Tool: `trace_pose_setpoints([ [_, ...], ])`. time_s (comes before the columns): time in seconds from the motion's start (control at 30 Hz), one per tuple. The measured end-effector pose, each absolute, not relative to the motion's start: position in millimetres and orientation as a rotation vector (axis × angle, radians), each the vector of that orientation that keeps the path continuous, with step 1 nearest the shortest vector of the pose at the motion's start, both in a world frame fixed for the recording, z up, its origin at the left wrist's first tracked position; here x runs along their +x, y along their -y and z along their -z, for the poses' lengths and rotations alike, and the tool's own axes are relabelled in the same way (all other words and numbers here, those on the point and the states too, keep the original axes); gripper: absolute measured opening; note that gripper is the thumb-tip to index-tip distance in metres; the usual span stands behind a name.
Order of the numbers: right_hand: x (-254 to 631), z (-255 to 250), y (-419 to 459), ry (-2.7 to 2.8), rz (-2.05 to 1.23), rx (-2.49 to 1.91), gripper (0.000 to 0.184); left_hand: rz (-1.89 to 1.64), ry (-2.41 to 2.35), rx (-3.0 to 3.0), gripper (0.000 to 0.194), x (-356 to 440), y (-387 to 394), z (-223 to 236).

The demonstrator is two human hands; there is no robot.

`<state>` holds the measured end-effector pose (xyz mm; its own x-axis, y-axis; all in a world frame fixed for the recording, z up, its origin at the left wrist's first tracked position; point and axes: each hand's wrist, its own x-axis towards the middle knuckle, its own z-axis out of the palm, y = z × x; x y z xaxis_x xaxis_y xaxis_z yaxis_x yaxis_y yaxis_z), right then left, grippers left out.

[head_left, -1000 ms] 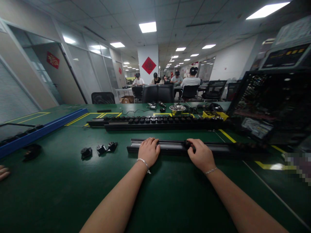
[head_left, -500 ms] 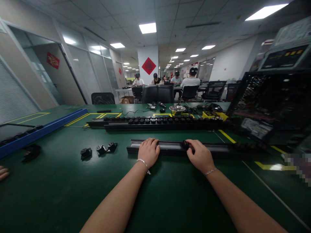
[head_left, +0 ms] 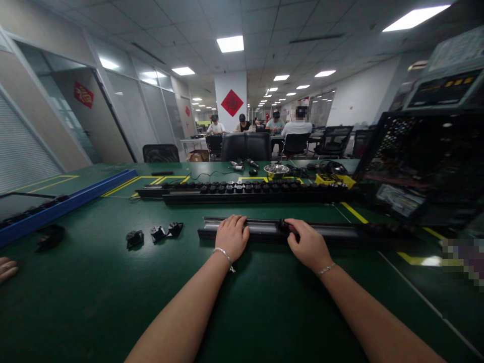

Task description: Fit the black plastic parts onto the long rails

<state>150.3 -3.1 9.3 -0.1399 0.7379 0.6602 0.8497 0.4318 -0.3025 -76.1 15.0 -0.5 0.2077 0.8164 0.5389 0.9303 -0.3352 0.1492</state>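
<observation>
A long grey metal rail (head_left: 260, 228) lies across the green table (head_left: 94, 297) in front of me. My left hand (head_left: 231, 236) rests on its left part, fingers curled over the near edge, holding it down. My right hand (head_left: 307, 243) is closed on a small black part (head_left: 284, 225) that sits in the rail's groove. More black parts (head_left: 389, 228) sit in the rail further right. Three loose black parts (head_left: 155, 233) lie on the table to the left of the rail.
Behind the rail lies a long black rail (head_left: 245, 191) filled with several black parts. A blue rail (head_left: 64, 201) runs along the left. A black mesh case (head_left: 423, 161) stands at the right. Another person's fingers (head_left: 6, 267) show at the left edge. People sit at far tables.
My right hand has slid the small black part a little to the left along the rail. My left hand has stayed where it was.
</observation>
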Motion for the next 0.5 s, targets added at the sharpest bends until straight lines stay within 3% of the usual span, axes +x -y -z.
trace_pose_setpoints([
  [0.5,130,-8,4,2.074,-0.053,-1.305,0.054,0.683,1.405,-2.544,0.035,-54,10,-6],
])
